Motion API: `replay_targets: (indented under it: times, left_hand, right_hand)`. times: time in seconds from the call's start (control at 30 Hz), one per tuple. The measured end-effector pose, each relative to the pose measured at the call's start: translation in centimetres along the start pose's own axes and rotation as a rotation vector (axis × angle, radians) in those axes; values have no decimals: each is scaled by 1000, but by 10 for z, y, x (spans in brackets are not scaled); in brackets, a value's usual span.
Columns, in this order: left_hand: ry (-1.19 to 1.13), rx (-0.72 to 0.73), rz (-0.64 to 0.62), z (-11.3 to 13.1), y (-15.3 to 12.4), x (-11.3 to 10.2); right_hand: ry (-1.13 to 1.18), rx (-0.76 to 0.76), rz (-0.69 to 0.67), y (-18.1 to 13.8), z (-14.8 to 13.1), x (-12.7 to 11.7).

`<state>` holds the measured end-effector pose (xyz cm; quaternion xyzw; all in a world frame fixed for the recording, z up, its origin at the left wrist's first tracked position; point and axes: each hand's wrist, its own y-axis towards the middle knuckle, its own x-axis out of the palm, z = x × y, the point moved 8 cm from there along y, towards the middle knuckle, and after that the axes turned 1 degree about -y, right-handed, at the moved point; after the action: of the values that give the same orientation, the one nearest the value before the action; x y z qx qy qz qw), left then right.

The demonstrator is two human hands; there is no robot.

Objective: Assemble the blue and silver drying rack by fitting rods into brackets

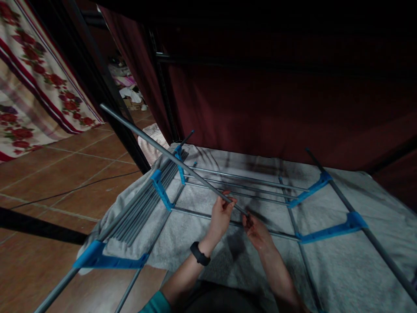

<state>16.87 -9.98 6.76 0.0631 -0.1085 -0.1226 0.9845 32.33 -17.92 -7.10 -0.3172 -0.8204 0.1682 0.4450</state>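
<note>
Dim throughout, near black from ten to two o'clock. Faint light reaches the tiled floor (65, 174) at nine o'clock. The left hand (221, 217) and right hand (257, 232) cast soft shadows on the towel (325, 269); edges bow.

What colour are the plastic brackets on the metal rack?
Blue brackets, clearest in the head view.

One head-worn camera looks forward and down, close over the left hand (221, 217) and right hand (257, 232), across the grey towel (325, 269) on the tiled floor (65, 174).
</note>
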Motion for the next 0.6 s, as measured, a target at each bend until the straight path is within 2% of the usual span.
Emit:
replay_targets:
  times: [0.1,0.2,0.4,0.6]
  left_hand:
    - [34,21,-28,-1,-2,4]
    - [104,91,-64,9,1,2]
    - [378,216,-120,32,15,-9]
    - [587,339,-175,41,19,-19]
  right_hand:
    - [-52,45,-56,-5,4,7]
    - [-123,87,-108,-11,2,12]
    - [-276,-6,-13,-14,-22,2]
    - [-226,-81,-3,-12,-45,-9]
